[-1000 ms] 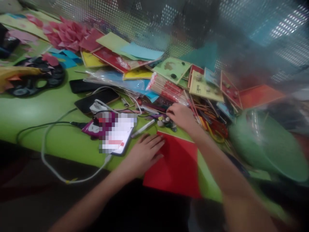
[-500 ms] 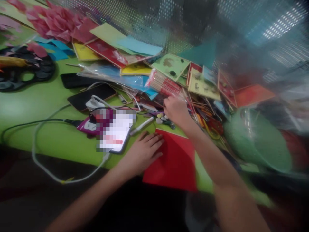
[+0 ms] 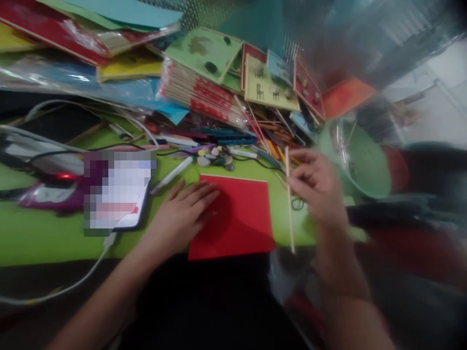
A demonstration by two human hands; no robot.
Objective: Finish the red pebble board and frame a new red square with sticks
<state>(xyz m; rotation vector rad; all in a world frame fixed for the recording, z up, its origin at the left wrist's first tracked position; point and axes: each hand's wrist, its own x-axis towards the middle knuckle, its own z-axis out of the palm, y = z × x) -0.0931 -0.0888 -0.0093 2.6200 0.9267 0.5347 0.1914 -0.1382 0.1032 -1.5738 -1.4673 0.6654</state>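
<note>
- Left hand (image 3: 180, 216): fingers spread flat, pressing on red paper sheet (image 3: 242, 218) at the table's (image 3: 44, 238) near edge.
- Right hand (image 3: 317, 192): pinching wooden stick (image 3: 291, 228), roughly upright, just right of the sheet.
- Pebbles (image 3: 215, 158) just beyond the sheet; green bowl (image 3: 361, 165) further right.

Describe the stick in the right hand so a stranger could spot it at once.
Start at the green table, then find the red paper square at its near edge, under the left hand. Just right of that square, the right hand pinches a thin wooden stick. It is the only stick held in a hand; the others lie in the cluttered pile farther back.
</note>
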